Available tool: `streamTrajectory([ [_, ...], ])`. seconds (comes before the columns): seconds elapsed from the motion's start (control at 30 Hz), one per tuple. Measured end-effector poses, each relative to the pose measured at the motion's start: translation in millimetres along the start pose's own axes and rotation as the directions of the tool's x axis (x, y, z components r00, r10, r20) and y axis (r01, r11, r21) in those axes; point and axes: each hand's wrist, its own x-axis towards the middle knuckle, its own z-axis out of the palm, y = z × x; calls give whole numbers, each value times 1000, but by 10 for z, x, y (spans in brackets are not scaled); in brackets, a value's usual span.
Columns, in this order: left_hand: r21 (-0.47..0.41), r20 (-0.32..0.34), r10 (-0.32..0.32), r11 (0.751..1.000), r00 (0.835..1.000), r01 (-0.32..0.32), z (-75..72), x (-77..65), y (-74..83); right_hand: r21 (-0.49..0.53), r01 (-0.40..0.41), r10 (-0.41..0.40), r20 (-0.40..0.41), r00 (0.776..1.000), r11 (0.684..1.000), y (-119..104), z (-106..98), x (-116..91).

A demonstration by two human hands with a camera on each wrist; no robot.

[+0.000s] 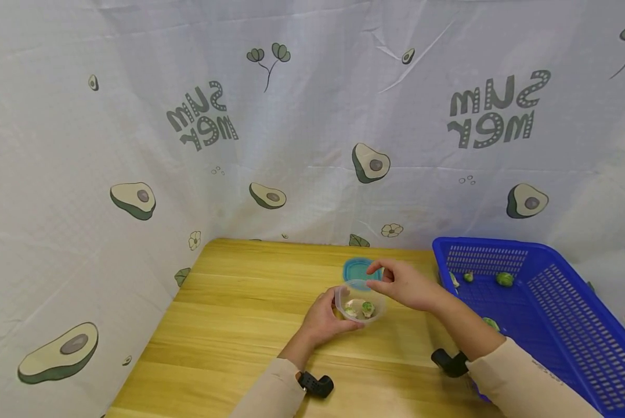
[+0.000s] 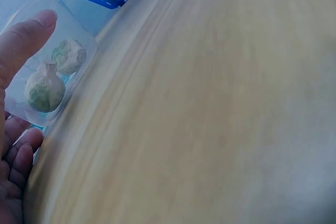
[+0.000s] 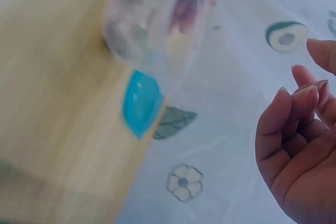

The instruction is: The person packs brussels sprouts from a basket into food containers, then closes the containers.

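My left hand [image 1: 322, 319] holds a clear plastic container [image 1: 379, 307] tilted over the table, its thumb and fingers spread around the wall. Inside lie two Brussels sprouts [image 2: 46, 90], pale with green leaves, seen through the side in the left wrist view. Just right of the container's rim is my right hand [image 1: 403, 284], fingers loosely bent and nothing between thumb and fingertips [image 3: 310, 95]. A blue lid [image 1: 351, 270] lies behind the container, partly covered by it and by the right hand in the head view.
A large blue basket [image 1: 531, 342] stands at the right, under the right forearm. Several green sprouts [image 1: 504, 279] lie in it. The wooden table [image 1: 228, 325] ends at a white curtain [image 1: 312, 116] printed with avocados, behind and on the left.
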Motion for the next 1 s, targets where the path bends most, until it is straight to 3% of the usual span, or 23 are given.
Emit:
streamTrajectory([
  [0.23, 5, -7, -4, 1000, 1000, 4, -3, -1, 16, -31, -23, 20, -80, 997, 999, 38, -303, -103],
  [0.63, 12, -17, -4, 1000, 1000, 5, 10, 0, 10, -47, -146, 136, -183, 974, 988, 364, -791, -348],
  [1.0, -3, -15, -8, 1000, 1000, 8, 12, -9, 11, -110, -203, 183, -170, 968, 973, 869, -891, -554],
])
